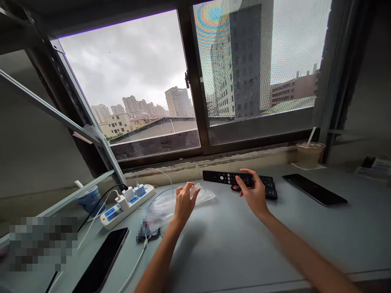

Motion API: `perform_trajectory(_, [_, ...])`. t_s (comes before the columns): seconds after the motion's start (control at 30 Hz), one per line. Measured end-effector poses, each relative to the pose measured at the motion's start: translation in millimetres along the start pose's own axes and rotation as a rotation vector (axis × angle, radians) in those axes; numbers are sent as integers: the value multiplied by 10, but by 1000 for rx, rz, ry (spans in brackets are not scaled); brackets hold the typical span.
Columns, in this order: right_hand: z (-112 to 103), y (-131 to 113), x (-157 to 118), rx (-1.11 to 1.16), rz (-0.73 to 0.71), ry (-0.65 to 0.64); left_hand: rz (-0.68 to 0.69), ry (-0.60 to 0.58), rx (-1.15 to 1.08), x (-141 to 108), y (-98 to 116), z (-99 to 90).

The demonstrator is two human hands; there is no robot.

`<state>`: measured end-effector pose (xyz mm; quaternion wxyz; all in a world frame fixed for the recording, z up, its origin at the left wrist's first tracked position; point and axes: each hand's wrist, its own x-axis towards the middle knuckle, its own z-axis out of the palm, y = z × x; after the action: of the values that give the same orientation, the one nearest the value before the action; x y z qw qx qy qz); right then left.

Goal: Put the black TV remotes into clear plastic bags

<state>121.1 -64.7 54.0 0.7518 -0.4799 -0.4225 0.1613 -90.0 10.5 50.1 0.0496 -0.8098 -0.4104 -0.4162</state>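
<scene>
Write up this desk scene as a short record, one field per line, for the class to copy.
Left hand: at the plastic bag
Right hand: holding a black remote
Beside right hand: more black keypads, partly hidden
Far left: blue cup
Near left: left phone, screen dark
Back left: power strip, plugs in it
Far right: drink cup with straw
Outside window: buildings, grey sky

Wide window (193, 81) (overcast sky), grey desk (226, 252)
</scene>
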Motion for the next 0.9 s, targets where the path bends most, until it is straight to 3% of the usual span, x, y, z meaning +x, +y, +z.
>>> perform_trajectory(0.27, [-23,-8,88,111,265,111,89,-20,-12,-7,60,-2])
perform_trajectory(0.47, [-33,38,105,92,425,88,190,-53,64,-36,104,-1])
perform_trajectory(0.73, [-36,26,102,1,377,90,269,-143,113,-55,169,-20])
perform_trajectory(0.9, [-39,46,84,-126,223,71,323,-200,119,-63,154,-20])
